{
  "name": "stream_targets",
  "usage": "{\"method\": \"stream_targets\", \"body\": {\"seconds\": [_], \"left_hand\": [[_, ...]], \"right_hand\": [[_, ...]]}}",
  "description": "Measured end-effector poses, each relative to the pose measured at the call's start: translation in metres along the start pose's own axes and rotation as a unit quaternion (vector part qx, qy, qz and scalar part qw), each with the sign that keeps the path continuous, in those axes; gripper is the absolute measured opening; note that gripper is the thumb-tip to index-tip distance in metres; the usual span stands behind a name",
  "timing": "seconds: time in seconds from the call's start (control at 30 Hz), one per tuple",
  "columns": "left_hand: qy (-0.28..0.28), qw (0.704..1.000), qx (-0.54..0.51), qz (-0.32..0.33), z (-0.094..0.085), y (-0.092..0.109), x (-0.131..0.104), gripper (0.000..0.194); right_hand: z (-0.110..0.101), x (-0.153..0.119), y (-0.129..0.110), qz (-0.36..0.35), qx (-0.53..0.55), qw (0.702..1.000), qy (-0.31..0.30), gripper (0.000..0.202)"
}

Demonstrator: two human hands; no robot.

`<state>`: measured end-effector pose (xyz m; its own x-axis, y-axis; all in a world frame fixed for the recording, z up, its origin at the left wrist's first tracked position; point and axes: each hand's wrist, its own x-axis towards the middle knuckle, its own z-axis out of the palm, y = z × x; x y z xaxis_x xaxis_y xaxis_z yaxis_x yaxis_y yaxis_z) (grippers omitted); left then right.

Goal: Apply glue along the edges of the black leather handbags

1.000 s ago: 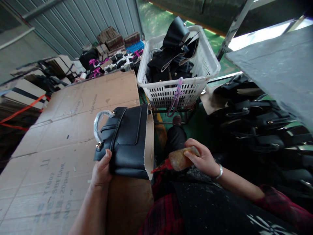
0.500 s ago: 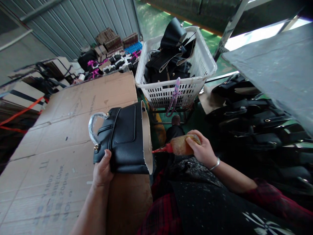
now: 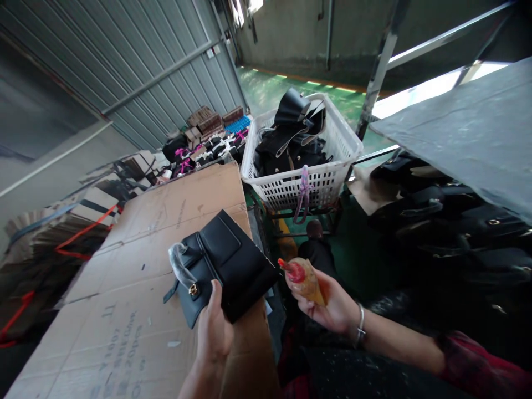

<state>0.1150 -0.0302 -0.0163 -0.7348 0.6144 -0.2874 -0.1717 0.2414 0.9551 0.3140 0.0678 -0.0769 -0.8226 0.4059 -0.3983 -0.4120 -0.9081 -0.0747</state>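
I see the black handbag [image 3: 245, 260] at 7 o'clock, tilted over the flattened cardboard [image 3: 137, 299]; whether it rests on the sheet, I can't tell. The left hand [image 3: 216, 327] grips its lower edge, thumb pressed on the upper face; I cannot make out the other fingers, which are hidden beneath. The handle [image 3: 180, 266], wrapped in cloudy film, points off toward 9 o'clock, a gold fitting [image 3: 193, 289] at its near end. At 5 o'clock I have the right hand [image 3: 328, 305] with its fingers curled round a squeeze bottle [image 3: 311, 284], a stained yellow-brown container; I can't judge how full it is. Its red nozzle [image 3: 294, 271] aims toward 10 o'clock, the tip just beside the bag's corner. At 1 o'clock from my centre stands a white slatted basket [image 3: 274, 195], holding a loose heap of black bag pieces [image 3: 291, 147]: a curved one rides on top, others show pale edges, and a few gold studs glint among them. A pinkish-purple strap [image 3: 305, 191] hangs down its near wall. At 10 o'clock I see bundles with pink and white ties [image 3: 224, 145], and at 3 o'clock more black bags [image 3: 440, 216] lie in shadow below a grey sheet [image 3: 469, 133].
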Motion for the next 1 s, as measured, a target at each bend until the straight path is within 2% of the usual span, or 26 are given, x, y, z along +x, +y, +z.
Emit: {"method": "stream_targets", "body": {"seconds": [0.07, 0.1, 0.2, 0.27, 0.33, 0.4, 0.43, 0.47, 0.53, 0.6, 0.67, 0.77, 0.83, 0.93, 1.0], "left_hand": [[-0.03, 0.998, -0.049, -0.032, 0.011, 0.006, -0.017, 0.031], [-0.047, 0.996, -0.06, -0.049, 0.01, 0.01, -0.025, 0.031], [-0.066, 0.994, 0.007, -0.083, -0.016, 0.024, -0.047, 0.039], [-0.047, 0.99, 0.101, -0.087, -0.044, 0.037, -0.05, 0.042], [0.006, 0.988, 0.144, -0.056, -0.066, 0.055, -0.04, 0.034], [0.073, 0.996, 0.057, -0.014, -0.076, 0.073, -0.02, 0.022], [0.088, 0.996, -0.003, -0.01, -0.075, 0.081, -0.008, 0.017], [0.088, 0.994, -0.053, -0.034, -0.072, 0.088, 0.005, 0.017], [0.059, 0.988, -0.116, -0.083, -0.061, 0.098, 0.028, 0.025], [0.023, 0.984, -0.131, -0.118, -0.046, 0.103, 0.048, 0.028], [0.002, 0.985, -0.13, -0.117, -0.032, 0.106, 0.061, 0.024], [-0.024, 0.987, -0.15, -0.051, -0.014, 0.119, 0.066, 0.021], [-0.075, 0.985, -0.155, 0.026, -0.008, 0.131, 0.063, 0.02], [-0.155, 0.965, -0.129, 0.165, -0.013, 0.14, 0.062, 0.033], [-0.158, 0.954, -0.103, 0.234, -0.027, 0.131, 0.066, 0.05]], "right_hand": [[0.008, 0.005, 0.005, 0.028, 0.017, 0.999, -0.018, 0.033], [0.009, 0.009, 0.007, 0.036, 0.023, 0.999, -0.023, 0.034], [0.007, 0.021, 0.009, 0.046, 0.037, 0.998, -0.024, 0.035], [0.001, 0.027, 0.011, 0.052, 0.04, 0.998, -0.025, 0.034], [-0.003, 0.031, 0.011, 0.056, 0.045, 0.997, -0.033, 0.032], [-0.004, 0.032, 0.011, 0.058, 0.05, 0.996, -0.042, 0.031], [-0.004, 0.031, 0.011, 0.06, 0.051, 0.996, -0.045, 0.032], [-0.003, 0.03, 0.011, 0.061, 0.052, 0.996, -0.045, 0.033], [0.0, 0.028, 0.01, 0.063, 0.048, 0.996, -0.042, 0.035], [0.003, 0.026, 0.008, 0.051, 0.043, 0.997, -0.038, 0.037], [0.004, 0.025, 0.005, 0.025, 0.038, 0.998, -0.032, 0.036], [0.002, 0.021, -0.006, -0.041, 0.035, 0.999, -0.01, 0.033], [-0.003, 0.016, -0.018, -0.092, 0.034, 0.995, 0.014, 0.032], [-0.013, 0.007, -0.038, -0.152, 0.034, 0.987, 0.047, 0.031], [-0.021, 0.001, -0.049, -0.18, 0.026, 0.982, 0.056, 0.029]]}}
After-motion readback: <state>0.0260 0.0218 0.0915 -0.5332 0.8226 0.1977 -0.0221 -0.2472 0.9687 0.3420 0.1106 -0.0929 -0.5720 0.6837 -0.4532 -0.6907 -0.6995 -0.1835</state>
